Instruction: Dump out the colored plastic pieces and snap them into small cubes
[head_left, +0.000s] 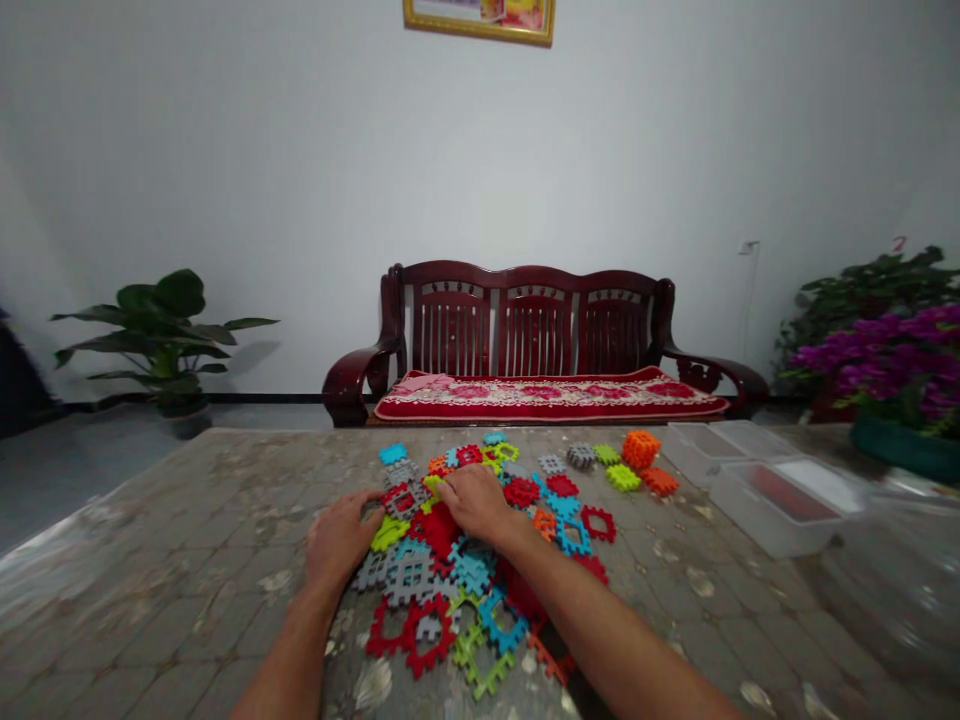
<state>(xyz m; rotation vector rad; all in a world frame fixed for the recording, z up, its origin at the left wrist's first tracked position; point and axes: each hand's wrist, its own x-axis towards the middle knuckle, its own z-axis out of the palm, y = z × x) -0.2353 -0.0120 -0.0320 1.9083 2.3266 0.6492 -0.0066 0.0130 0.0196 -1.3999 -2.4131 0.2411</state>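
A spread pile of toothed plastic building pieces in red, grey, blue, orange and lime lies on the table between my hands. My right hand (474,500) reaches over the pile, its fingers closed on a small lime piece (433,484). My left hand (339,535) rests at the pile's left edge, thumb and fingers apart. Beside its thumb is another lime piece (390,533); whether they touch I cannot tell. Red toothed frames (430,637) and a grey lattice piece (411,574) lie nearer me. My right forearm hides part of the pile.
An orange assembled block (641,449) stands at the back right beside loose lime and orange pieces. Clear plastic boxes (780,505) and purple flowers (892,355) are on the right. Past the patterned table (165,560) stands a wooden bench (532,315); a potted plant (169,340) is left.
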